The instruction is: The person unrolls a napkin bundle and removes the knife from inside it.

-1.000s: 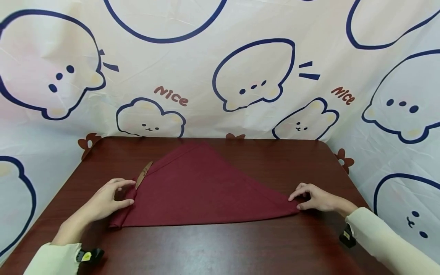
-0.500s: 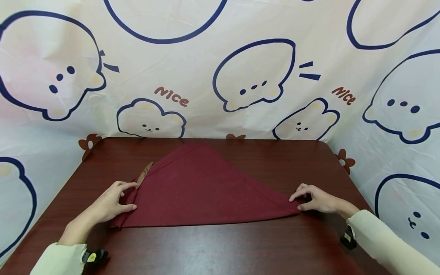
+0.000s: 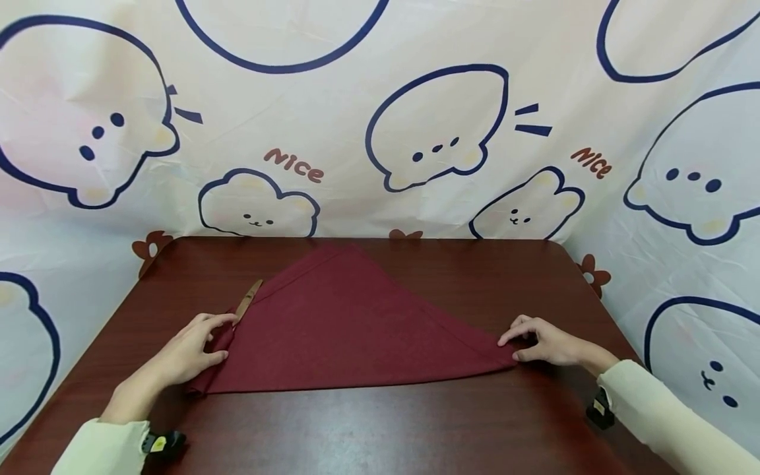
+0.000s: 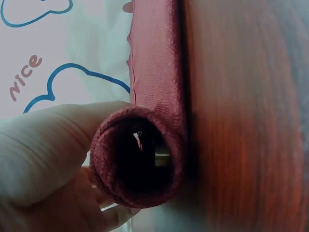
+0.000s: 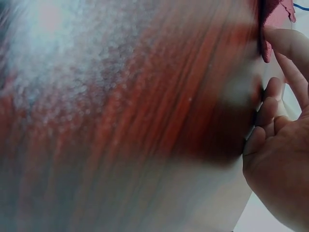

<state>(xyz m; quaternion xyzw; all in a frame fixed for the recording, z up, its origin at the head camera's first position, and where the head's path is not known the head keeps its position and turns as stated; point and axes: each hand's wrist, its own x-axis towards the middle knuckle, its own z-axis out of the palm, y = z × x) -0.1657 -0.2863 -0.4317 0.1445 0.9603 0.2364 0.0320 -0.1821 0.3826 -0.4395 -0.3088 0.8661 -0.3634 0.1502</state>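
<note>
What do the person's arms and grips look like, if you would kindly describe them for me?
The left sleeve and right sleeve are plain pale cream, reaching near the wrists. The left wrist device is small and black with a yellow marking; the right wrist device is also black, with a paler marking. The left grip and right grip wear no gloves.

The head view is bright and mostly sharp, with soft glare on the near tabletop (image 3: 350, 435). In the left wrist view, deep shadow fills the rolled cloth (image 4: 157, 63); the right wrist view shows strong upper-left glare and blur.
</note>
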